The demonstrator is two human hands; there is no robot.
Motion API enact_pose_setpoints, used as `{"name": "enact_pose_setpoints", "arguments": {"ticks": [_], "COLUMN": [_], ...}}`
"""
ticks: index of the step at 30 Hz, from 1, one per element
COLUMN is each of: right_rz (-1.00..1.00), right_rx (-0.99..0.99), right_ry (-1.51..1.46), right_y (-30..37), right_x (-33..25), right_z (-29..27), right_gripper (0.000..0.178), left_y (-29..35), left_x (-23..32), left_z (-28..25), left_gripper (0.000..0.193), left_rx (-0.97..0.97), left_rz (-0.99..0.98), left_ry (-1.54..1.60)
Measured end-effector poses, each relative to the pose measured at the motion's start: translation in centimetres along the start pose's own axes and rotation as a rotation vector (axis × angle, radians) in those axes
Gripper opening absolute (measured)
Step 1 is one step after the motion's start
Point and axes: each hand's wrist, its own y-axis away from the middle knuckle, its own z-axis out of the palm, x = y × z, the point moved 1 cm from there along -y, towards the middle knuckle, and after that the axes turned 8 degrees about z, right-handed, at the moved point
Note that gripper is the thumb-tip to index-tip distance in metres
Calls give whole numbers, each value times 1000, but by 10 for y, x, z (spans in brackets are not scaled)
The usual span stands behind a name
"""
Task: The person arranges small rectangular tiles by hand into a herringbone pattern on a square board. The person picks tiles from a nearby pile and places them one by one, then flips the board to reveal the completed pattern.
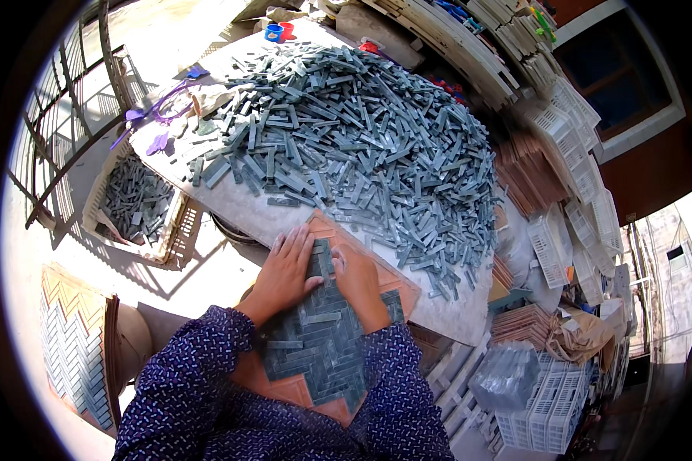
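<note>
Pressing flat: left hand (284,269) | right hand (355,278) | both open-palmed on grey herringbone tiles (315,346) in orange tray (284,388)

Grey-green tile strips (361,131) — herringbone on a terracotta-orange tray (361,257) — navy sleeves (200,369) flecked white.

Both hands hide the top of the herringbone tile sheet (315,346).
</note>
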Motion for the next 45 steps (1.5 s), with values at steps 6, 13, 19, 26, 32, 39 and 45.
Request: {"name": "enact_pose_setpoints", "arguments": {"ticks": [6, 13, 19, 26, 32, 39, 45], "right_rz": [-47, -196, -238, -232, -247, -240, -293], "right_rx": [57, -41, -73, 63, 66, -306, -265], "right_ry": [-8, -145, -192, -167, -156, -262, -180], "right_y": [-1, -17, -11, -3, -8, 24, 79], "right_x": [-11, -3, 5, 1, -8, -6, 10], "right_z": [4, -1, -1, 3, -2, -15, -16], "right_gripper": [18, 30, 28, 19, 14, 14, 19], "left_y": [0, 2, 4, 12, 9, 16, 10], "left_x": [0, -4, -9, -27, -28, -46, -33], "left_z": [1, 4, 4, 8, 6, 27, 16], "left_gripper": [78, 77, 58, 46, 41, 37, 34], "left_rx": [11, 29, 170, 462, 498, 561, 544], "left_rz": [2, 9, -54, -229, -333, -315, -334], "left_ry": [2, -24, 189, 601, 818, 733, 797]}}
